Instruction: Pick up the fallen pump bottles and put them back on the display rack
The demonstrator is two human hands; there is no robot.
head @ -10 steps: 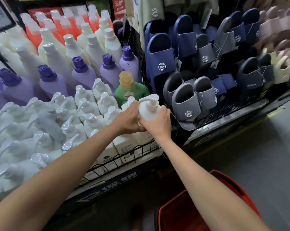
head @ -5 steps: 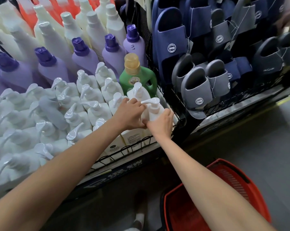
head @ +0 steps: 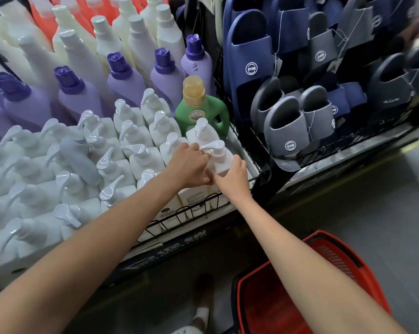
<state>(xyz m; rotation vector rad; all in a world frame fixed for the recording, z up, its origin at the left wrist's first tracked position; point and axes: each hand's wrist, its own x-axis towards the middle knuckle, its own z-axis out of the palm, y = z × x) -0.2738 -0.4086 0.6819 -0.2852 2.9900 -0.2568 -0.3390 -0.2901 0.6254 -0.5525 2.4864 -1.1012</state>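
A white pump bottle (head: 220, 158) stands upright at the front right corner of the display rack (head: 194, 212), among rows of like white pump bottles (head: 141, 155). My left hand (head: 188, 165) grips its left side near the pump neck. My right hand (head: 231, 180) holds its lower right side, fingers curled round the body. A grey-white bottle (head: 79, 159) lies fallen across the upright ones to the left. Both forearms reach in from below.
Purple-capped bottles (head: 121, 75) and a green bottle (head: 200, 109) stand behind. Navy and grey slippers (head: 286, 126) fill the wire rack on the right. A red shopping basket (head: 288, 292) sits on the grey floor beside my shoe (head: 202, 314).
Both hands lowered the white pump bottle from above the rack down into the front right corner slot. The view tilted downward, showing more of the basket.
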